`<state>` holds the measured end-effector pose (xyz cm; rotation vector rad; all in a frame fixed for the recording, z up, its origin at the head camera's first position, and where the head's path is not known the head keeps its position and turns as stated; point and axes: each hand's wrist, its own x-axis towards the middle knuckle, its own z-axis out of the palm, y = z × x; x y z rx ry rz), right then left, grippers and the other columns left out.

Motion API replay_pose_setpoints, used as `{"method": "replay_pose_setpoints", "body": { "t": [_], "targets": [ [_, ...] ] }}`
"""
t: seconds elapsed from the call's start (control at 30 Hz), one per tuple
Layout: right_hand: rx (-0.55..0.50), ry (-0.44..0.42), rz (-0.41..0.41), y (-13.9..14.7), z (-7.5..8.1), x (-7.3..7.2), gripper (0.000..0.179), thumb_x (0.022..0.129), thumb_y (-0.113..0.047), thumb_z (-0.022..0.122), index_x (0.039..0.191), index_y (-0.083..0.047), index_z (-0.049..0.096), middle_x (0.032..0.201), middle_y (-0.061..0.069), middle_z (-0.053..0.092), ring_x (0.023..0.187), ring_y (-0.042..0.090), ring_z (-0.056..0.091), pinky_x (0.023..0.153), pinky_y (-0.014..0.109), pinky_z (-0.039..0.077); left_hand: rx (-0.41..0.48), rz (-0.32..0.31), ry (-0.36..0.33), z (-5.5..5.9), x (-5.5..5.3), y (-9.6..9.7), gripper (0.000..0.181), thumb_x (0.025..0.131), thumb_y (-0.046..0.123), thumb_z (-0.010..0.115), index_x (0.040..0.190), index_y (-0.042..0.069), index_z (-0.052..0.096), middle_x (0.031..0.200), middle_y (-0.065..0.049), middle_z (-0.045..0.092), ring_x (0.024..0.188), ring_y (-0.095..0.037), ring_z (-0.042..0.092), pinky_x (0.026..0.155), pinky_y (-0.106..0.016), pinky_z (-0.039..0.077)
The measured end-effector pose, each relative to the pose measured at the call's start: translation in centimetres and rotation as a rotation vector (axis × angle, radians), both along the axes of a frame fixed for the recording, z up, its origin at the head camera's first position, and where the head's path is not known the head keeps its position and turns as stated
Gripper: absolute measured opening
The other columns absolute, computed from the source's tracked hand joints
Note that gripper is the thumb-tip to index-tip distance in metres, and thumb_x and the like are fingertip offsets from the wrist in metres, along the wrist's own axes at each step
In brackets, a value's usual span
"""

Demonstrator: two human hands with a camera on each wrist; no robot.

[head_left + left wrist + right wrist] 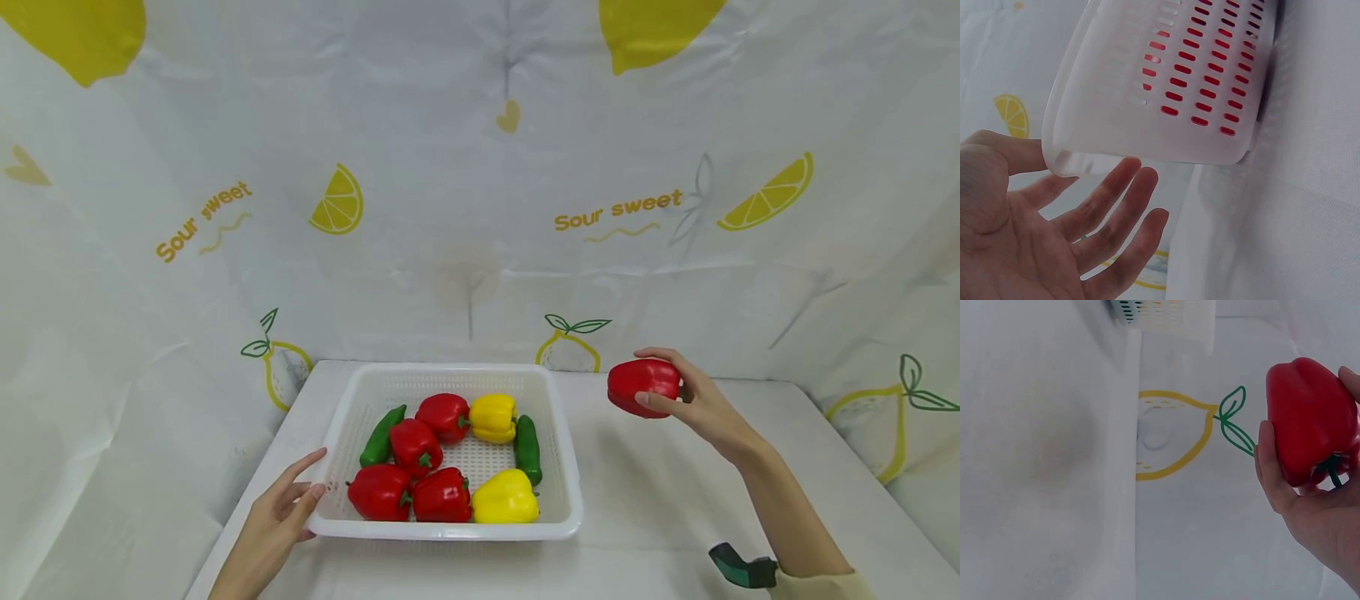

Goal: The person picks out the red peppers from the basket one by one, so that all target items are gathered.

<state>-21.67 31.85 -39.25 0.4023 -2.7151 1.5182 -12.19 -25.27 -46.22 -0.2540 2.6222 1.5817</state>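
Note:
My right hand (701,408) grips a red bell pepper (641,387) raised over the table, to the right of the basket. In the right wrist view the red bell pepper (1310,419) has its green stem toward the palm, with fingers and thumb on either side. At its near left corner, a white plastic basket (567,467) is held by my left hand (273,517). In the left wrist view the thumb reaches over the rim, and spread fingers (1107,209) lie below it against the corner. Several red bell peppers (378,492) sit inside the basket.
Also in the basket are two yellow bell peppers (505,497) and two long green peppers (527,450), one at each side. The basket stands on a white-covered table (645,517). A white lemon-print sheet (450,208) hangs behind and at the sides.

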Motion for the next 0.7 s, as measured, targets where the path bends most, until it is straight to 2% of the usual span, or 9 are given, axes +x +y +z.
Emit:
{"method": "replay_pose_setpoints", "body": {
  "t": [0.27, 0.6, 0.7],
  "targets": [
    [-0.062, 0.024, 0.036, -0.18, -0.22, 0.08, 0.076, 0.095, -0.015, 0.08, 0.156, -0.013, 0.035, 0.14, -0.01, 0.053, 0.121, 0.006, 0.059, 0.084, 0.031, 0.067, 0.018, -0.004, 0.024, -0.02, 0.07, 0.0, 0.061, 0.108, 0.04, 0.067, 0.163, 0.024, 0.046, 0.135, -0.023, 0.072, 0.109, -0.028, 0.076, 0.076, -0.039, 0.068],
    [-0.099, 0.065, 0.005, -0.08, -0.24, 0.24, 0.072, 0.098, -0.012, 0.077, 0.159, -0.017, 0.039, 0.14, -0.011, 0.053, 0.118, 0.007, 0.062, 0.083, 0.03, 0.066, 0.03, 0.002, 0.019, -0.06, 0.11, -0.01, 0.061, 0.108, 0.039, 0.068, 0.163, 0.024, 0.046, 0.135, -0.023, 0.072, 0.11, -0.027, 0.076, 0.075, -0.038, 0.067],
    [-0.111, 0.076, -0.004, 0.06, -0.34, 0.17, 0.07, 0.1, -0.011, 0.074, 0.16, -0.022, 0.041, 0.14, -0.012, 0.052, 0.118, 0.007, 0.061, 0.084, 0.029, 0.066, 0.033, -0.003, 0.023, -0.09, 0.11, -0.05, 0.061, 0.108, 0.039, 0.067, 0.163, 0.024, 0.046, 0.136, -0.023, 0.072, 0.11, -0.028, 0.075, 0.075, -0.037, 0.067]
  ]
}}
